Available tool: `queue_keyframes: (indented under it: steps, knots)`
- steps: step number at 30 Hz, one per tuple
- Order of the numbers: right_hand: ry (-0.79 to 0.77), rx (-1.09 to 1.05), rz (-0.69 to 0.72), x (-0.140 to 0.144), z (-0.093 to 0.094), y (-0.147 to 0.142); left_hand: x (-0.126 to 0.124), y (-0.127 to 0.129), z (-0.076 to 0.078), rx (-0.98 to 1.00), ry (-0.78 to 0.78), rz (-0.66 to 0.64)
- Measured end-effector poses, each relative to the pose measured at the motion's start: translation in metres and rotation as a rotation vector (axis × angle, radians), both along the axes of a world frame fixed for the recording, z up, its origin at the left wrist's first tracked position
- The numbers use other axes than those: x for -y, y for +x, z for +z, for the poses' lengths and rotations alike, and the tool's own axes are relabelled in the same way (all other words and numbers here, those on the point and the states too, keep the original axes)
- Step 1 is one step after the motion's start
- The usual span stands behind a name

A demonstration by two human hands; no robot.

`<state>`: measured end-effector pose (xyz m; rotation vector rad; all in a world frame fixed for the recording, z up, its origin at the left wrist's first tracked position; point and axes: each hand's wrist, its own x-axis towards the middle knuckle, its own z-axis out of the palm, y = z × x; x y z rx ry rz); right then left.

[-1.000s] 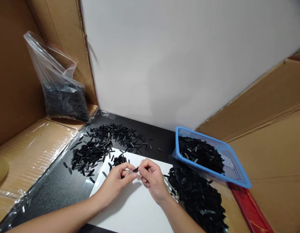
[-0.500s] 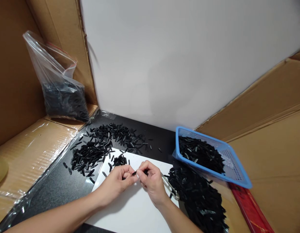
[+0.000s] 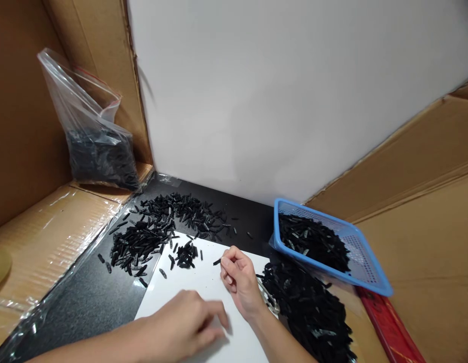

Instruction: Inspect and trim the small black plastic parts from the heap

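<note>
My right hand [image 3: 239,280] is closed in a pinch above the white board [image 3: 215,295], with a thin black strip [image 3: 217,262] sticking out from its fingertips to the left. Lower and to the left, my left hand [image 3: 192,322] hovers over or rests on the board, slightly blurred. Its thumb and forefinger are apart, and nothing shows between them. A small heap of black pieces [image 3: 186,255] lies on the board's far part. Beside my right wrist, partly hidden, is a shiny metal tool [image 3: 271,302] with a looped end.
Many slim black pieces [image 3: 143,242] are spread over the dark tabletop at left. A large pile of black strips [image 3: 317,307] lies at right, below a blue basket [image 3: 334,278] holding more. A clear zip bag [image 3: 101,151] of black material stands by the cardboard [image 3: 426,201] walls.
My hands have come apart. The left has dropped down toward me and loosened its pinch; the right stays nearly in place, holding a black strip.
</note>
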<state>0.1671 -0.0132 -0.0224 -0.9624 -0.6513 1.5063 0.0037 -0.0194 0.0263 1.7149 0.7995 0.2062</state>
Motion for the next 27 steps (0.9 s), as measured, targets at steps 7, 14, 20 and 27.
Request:
queue_keyframes:
  steps: [7,14,20,27]
  knots:
    - [-0.002,0.018,0.041,0.002,0.000,0.001,-0.022,0.003,-0.003,-0.040,0.037,0.308]
    - [-0.044,0.066,0.069,0.002,0.004,-0.002,-0.022,0.004,-0.006,0.084,-0.085,0.358]
    - [-0.067,0.046,0.055,0.002,0.004,-0.002,-0.024,0.006,-0.007,0.179,-0.243,0.407]
    - [-0.051,0.001,0.013,0.000,0.008,-0.001,-0.024,0.006,-0.010,0.356,-0.504,0.426]
